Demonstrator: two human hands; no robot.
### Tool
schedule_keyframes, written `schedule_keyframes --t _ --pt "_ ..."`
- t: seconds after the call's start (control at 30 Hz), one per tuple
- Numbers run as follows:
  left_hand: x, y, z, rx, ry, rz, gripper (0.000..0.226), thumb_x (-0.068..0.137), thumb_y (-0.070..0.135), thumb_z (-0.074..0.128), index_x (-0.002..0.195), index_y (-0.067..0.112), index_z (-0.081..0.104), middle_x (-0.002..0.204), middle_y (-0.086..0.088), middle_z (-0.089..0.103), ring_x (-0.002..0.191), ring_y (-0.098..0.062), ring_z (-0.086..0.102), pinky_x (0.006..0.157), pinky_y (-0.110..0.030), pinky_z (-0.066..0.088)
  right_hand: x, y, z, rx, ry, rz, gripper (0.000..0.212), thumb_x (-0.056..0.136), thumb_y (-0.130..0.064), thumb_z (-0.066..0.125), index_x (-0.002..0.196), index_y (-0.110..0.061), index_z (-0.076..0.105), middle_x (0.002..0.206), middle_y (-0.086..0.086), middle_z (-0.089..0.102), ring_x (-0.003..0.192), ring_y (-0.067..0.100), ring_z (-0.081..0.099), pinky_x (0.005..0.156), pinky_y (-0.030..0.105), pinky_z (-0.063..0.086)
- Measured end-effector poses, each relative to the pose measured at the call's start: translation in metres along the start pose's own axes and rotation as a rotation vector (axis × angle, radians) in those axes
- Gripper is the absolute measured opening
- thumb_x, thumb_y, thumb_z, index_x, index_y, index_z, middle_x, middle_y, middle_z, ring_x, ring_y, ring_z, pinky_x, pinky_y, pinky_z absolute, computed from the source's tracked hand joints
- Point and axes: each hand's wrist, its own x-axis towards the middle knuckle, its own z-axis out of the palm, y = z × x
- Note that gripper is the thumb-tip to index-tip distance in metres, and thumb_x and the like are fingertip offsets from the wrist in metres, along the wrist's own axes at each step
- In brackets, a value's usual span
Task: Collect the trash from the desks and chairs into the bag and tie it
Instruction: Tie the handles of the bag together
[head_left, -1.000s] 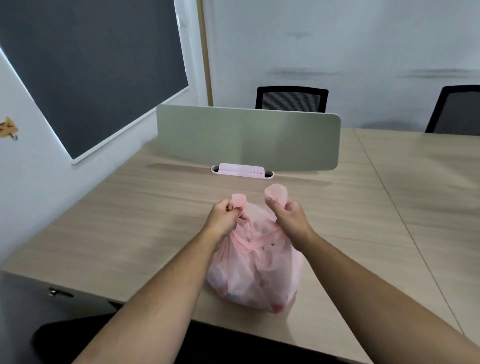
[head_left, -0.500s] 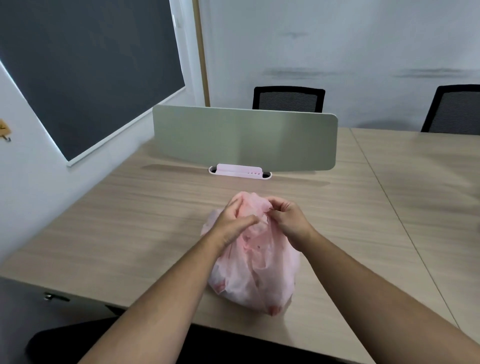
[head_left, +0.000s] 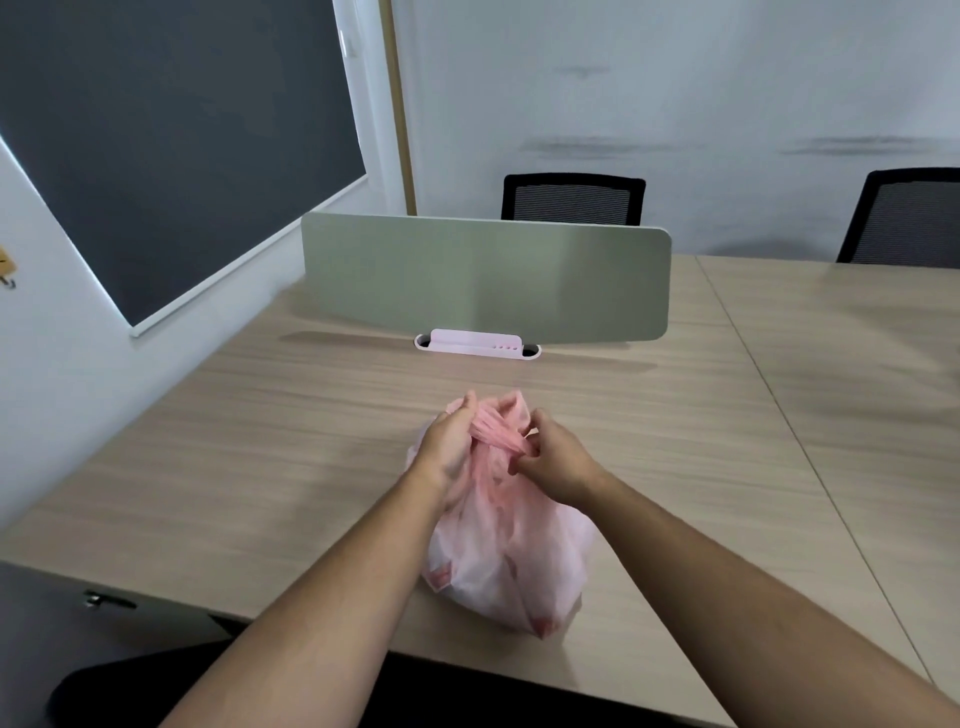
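A full pink plastic bag (head_left: 511, 566) sits on the wooden desk (head_left: 260, 467) close to its near edge. Its top is gathered into twisted handles (head_left: 501, 423) that stick up between my hands. My left hand (head_left: 449, 447) wraps around the left side of the gathered top. My right hand (head_left: 553, 460) pinches a twisted strand from the right. Both hands touch the bag and almost meet above it. What is inside the bag is only dimly visible through the plastic.
A grey-green divider panel (head_left: 485, 280) stands across the desk behind the bag, with a pink socket strip (head_left: 477, 344) at its foot. Two black mesh chairs (head_left: 571, 198) (head_left: 906, 215) stand beyond. A dark board (head_left: 171, 135) hangs on the left wall. A second desk (head_left: 857, 374) adjoins on the right.
A second ago my hands held the two bag handles apart and upright. They have come together, crossing and twisting the handles over the bag's top.
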Motion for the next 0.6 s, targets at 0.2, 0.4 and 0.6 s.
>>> schedule_keyframes --t 0.2,0.4,0.6 --pt "-0.008 0.006 -0.016 0.828 -0.251 0.225 0.051 0.101 0.024 0.037 0.059 0.018 0.065 0.065 0.002 0.064 0.067 -0.011 0.058 0.071 -0.027 0.048 0.005 0.004 -0.012 0.147 0.09 0.053 0.021 0.087 0.002 0.048 0.096 -0.015 0.039 0.076 0.003 0.067 0.064 0.01 0.056 0.053 0.022 0.035" --pt "-0.002 -0.001 -0.021 2.106 -0.167 0.817 0.044 0.098 0.037 0.021 0.121 0.027 0.057 0.132 0.017 0.052 0.108 -0.018 0.048 0.085 -0.035 0.031 0.006 0.012 -0.015 0.241 0.119 0.089 0.02 0.085 -0.01 0.058 0.087 -0.022 0.042 0.079 0.001 0.07 0.072 0.015 0.055 0.066 0.029 0.038" --pt "0.001 -0.025 -0.032 2.077 0.015 1.074 0.044 0.088 0.034 0.033 0.118 0.022 0.063 0.121 0.013 0.062 0.078 -0.016 0.059 0.063 -0.032 0.02 0.01 0.007 -0.021 0.249 0.134 0.086 0.026 0.088 -0.003 0.04 0.099 -0.015 0.06 0.074 0.002 0.061 0.062 0.013 0.051 0.058 0.024 0.04"
